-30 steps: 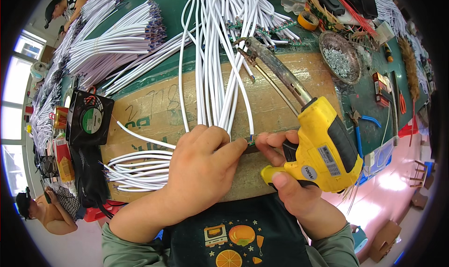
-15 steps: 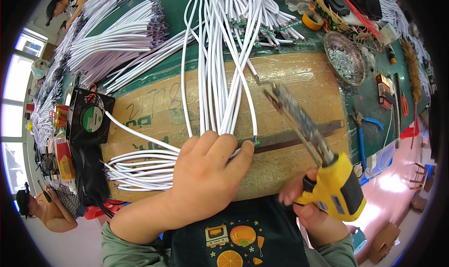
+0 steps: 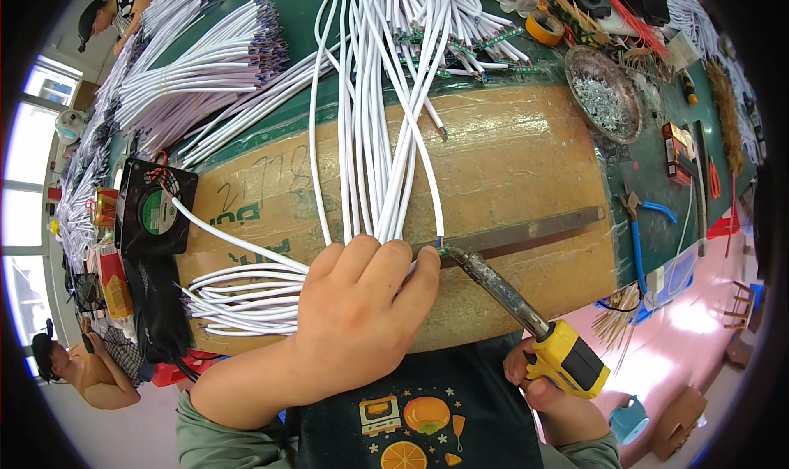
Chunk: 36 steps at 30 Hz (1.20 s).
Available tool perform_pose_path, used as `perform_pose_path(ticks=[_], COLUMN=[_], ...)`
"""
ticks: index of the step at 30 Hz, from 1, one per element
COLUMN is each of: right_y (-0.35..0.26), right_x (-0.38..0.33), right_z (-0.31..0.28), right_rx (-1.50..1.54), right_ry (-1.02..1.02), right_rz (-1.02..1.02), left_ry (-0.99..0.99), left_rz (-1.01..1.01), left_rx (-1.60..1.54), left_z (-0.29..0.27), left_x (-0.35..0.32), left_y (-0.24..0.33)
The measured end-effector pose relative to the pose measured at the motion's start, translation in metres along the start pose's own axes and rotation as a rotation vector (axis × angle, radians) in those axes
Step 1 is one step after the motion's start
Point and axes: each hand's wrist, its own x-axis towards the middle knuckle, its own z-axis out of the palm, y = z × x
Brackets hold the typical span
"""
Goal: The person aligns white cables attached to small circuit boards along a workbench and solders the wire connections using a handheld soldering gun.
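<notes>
Left hand (image 3: pixel 357 317), frame centre, is curled down on a white insulated cable (image 3: pixel 427 181), pinning its stripped end at a flat dark metal bar (image 3: pixel 526 232) on the cardboard-covered bench (image 3: pixel 509 157). Right hand (image 3: pixel 551 387), lower right, is clamped around a yellow-handled soldering iron (image 3: pixel 526 325); its tip sits at the cable end, just beside the left thumb.
</notes>
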Motion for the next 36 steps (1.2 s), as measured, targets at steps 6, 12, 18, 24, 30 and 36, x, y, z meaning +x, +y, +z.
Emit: perform_pose_path(ticks=[6, 12, 18, 24, 30, 36], right_y=[0.005, 0.011, 0.011, 0.010, 0.010, 0.015], right_x=[0.001, -0.001, -0.001, 0.002, 0.003, 0.001], right_z=[0.000, 0.002, 0.000, 0.003, 0.005, -0.002], right_rx=[0.022, 0.106, 0.127, 0.126, 0.136, 0.156], right_ry=[-0.001, 0.038, 0.009, 0.016, 0.020, 0.005], right_rz=[-0.008, -0.026, -0.010, -0.015, -0.034, -0.020], left_ry=[-0.032, -0.033, -0.034, -0.048, -0.050, -0.058], left_rz=[0.015, 0.009, 0.009, 0.011, 0.014, 0.012], left_rx=[0.012, 0.019, 0.025, 0.027, 0.023, 0.026], left_z=[-0.002, -0.002, -0.002, -0.004, -0.004, -0.005], left_x=[0.001, 0.002, 0.002, 0.003, 0.003, 0.003], left_y=[0.000, 0.001, 0.001, 0.001, 0.002, 0.002])
